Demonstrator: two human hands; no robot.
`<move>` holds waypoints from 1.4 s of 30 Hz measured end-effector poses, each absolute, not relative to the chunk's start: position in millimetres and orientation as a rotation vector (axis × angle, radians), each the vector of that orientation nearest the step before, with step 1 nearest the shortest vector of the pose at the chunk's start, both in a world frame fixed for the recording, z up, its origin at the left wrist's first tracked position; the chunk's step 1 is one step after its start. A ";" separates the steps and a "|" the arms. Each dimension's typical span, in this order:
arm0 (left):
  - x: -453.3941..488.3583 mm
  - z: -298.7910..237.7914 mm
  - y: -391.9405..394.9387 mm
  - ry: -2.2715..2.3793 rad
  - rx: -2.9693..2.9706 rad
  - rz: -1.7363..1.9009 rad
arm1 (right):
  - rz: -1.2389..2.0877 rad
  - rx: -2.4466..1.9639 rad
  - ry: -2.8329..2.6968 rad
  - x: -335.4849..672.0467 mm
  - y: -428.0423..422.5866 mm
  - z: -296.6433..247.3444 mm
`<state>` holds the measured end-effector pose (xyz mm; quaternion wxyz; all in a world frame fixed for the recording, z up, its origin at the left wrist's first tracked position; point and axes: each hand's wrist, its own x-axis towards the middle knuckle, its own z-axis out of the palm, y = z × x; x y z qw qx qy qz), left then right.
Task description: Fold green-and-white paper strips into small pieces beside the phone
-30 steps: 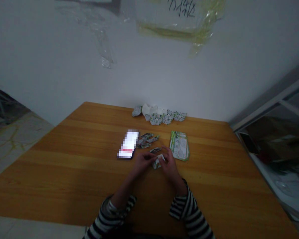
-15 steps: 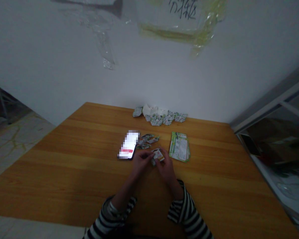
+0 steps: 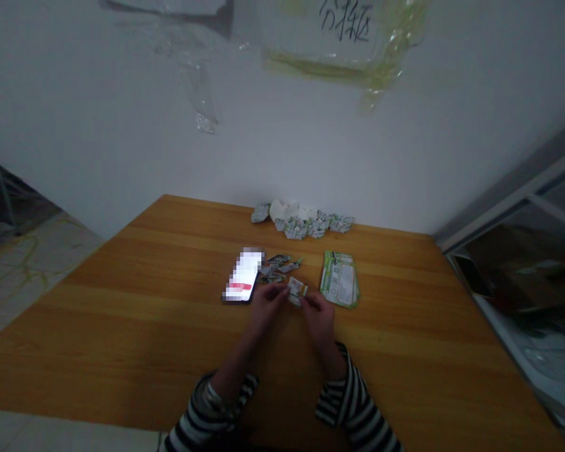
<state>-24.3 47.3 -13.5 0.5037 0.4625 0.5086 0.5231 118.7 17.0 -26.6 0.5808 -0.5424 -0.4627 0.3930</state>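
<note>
Between my two hands is a small printed piece of paper (image 3: 297, 288), white with orange and green patches and seemingly folded. My left hand (image 3: 268, 306) pinches its left side between thumb and fingertips. On the opposite edge, my right hand (image 3: 319, 313) grips it with thumb and forefinger. Just beyond my left hand lie several narrow folded printed strips (image 3: 289, 267). To the right rests a stack of green-and-white printed sheets (image 3: 339, 279). A phone (image 3: 245, 275) with a lit, blurred screen lies left of the strips.
Crumpled printed papers (image 3: 295, 227) and white tissue-like wads (image 3: 282, 209) sit along the back of the wooden table (image 3: 405, 351), near the wall. A metal-framed shelf (image 3: 513, 207) stands beside the table's right edge. A taped paper sign (image 3: 343, 37) hangs on the wall.
My right hand has shifted its hold from around the paper's right side to a pinch at its lower right edge. More of the paper's face shows now. My left hand stays almost still.
</note>
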 end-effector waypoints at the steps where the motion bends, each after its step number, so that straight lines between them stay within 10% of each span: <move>1: -23.6 -12.3 46.5 1.264 1.206 1.290 | 0.840 -1.298 -1.092 121.6 17.4 -26.8; 10: -24.8 -8.4 41.1 1.208 1.407 1.233 | 0.408 -1.215 -1.390 138.4 14.9 -12.8; 20: -22.4 -11.3 40.1 1.158 1.261 1.289 | 0.973 -1.167 -1.020 125.8 17.5 -24.8; 42: -29.4 -13.9 44.2 1.023 1.624 1.273 | 1.097 -1.204 -1.152 150.5 23.9 -11.4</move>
